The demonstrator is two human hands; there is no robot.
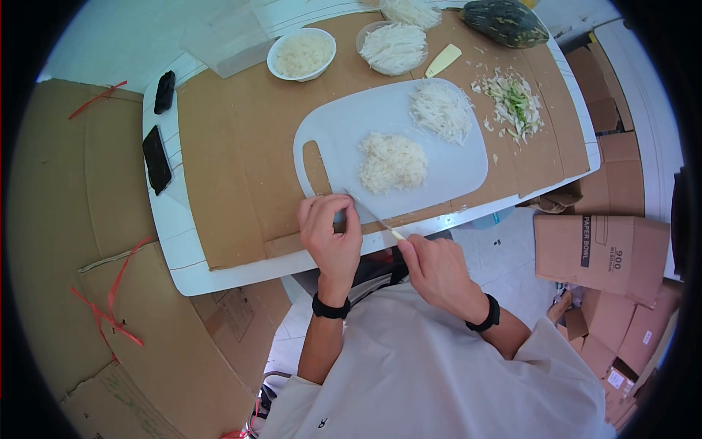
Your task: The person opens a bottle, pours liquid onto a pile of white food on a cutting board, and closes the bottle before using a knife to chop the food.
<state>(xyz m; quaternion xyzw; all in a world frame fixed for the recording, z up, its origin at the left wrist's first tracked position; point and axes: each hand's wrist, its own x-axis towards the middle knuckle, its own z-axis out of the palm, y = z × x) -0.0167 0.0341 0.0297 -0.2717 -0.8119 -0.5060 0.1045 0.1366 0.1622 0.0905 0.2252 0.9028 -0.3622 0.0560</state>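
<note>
My right hand [437,272] is closed round the pale handle of a knife [374,215], whose thin blade points up and left to my left fingertips. My left hand [331,230] is curled at the near edge of the white cutting board [333,121], just below its handle slot, with thumb and fingers close to the blade tip. Whatever may be between those fingers is too small to make out. On the board lie a heap of chopped white pieces [393,162] and a heap of white shreds [441,110].
Beyond the board stand a white bowl [301,55], a clear bowl of shreds [393,48], a peeler [443,60] and a dark green squash [504,22]. Scraps [515,104] lie right. A phone [156,159] is left; cardboard boxes [599,252] stand right.
</note>
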